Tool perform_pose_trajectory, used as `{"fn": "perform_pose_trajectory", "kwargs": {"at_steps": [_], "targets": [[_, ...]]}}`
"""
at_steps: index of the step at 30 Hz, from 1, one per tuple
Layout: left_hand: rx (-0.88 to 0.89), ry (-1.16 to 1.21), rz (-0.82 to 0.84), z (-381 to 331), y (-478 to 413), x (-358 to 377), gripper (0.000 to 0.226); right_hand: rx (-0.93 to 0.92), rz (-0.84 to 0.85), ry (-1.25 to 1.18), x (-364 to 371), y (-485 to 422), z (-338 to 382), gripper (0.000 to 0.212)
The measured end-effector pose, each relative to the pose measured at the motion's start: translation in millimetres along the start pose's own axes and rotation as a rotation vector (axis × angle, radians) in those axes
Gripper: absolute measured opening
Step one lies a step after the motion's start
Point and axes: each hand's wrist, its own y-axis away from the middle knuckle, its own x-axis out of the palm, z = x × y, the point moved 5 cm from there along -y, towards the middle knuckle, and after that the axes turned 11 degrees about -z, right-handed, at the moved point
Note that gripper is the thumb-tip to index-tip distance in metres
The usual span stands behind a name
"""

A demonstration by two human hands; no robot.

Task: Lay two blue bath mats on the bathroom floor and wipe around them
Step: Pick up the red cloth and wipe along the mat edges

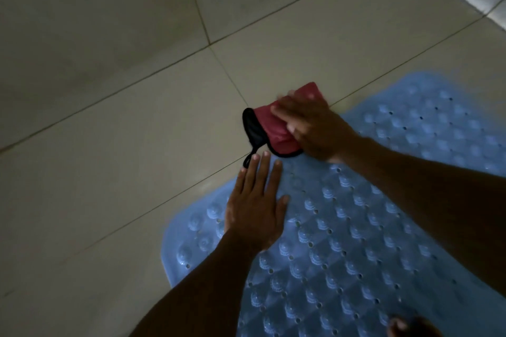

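Bumps and small holes cover the blue bath mat [342,254], which lies flat on the tiled floor [123,145] and fills the nearest part of the view. The left hand [256,200] rests palm down on the mat's far left corner. Its fingers are straight and held together, grasping nothing, and the tips reach just past the mat's edge. Just beyond that corner, a red cloth [271,128] with black trim sits on the floor, touching the mat's far edge. The right hand [315,128] presses down on the cloth, fingers stretched flat across its top, though they are blurred. A thin black loop [247,160] hangs from the cloth, just beside the left fingertips. Beyond the mat, pale tiles with dark grout lines run on.
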Motion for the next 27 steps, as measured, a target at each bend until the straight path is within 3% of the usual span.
{"fn": "perform_pose_trajectory", "kwargs": {"at_steps": [2,7,12,18,27], "targets": [[0.032,-0.003,0.011,-1.3,-1.2,1.7,0.069,-0.021,0.078,0.020,12.0,11.5,4.5,0.055],[0.254,0.069,0.027,-23.4,-26.8,4.9,0.067,0.030,0.091,0.034,9.9,8.7,-28.5,0.054],[0.278,0.083,0.164,-76.5,-75.7,15.6,0.076,0.179,0.063,0.077,-6.1,12.9,-89.2,0.055],[0.373,0.076,0.178,-147.1,-141.5,24.2,0.078,0.396,0.124,0.167,-34.7,22.1,-172.7,0.075],[0.360,0.001,0.103,-160.2,-152.3,39.4,0.084,0.764,0.142,0.220,-90.7,96.2,-297.2,0.053]]}}
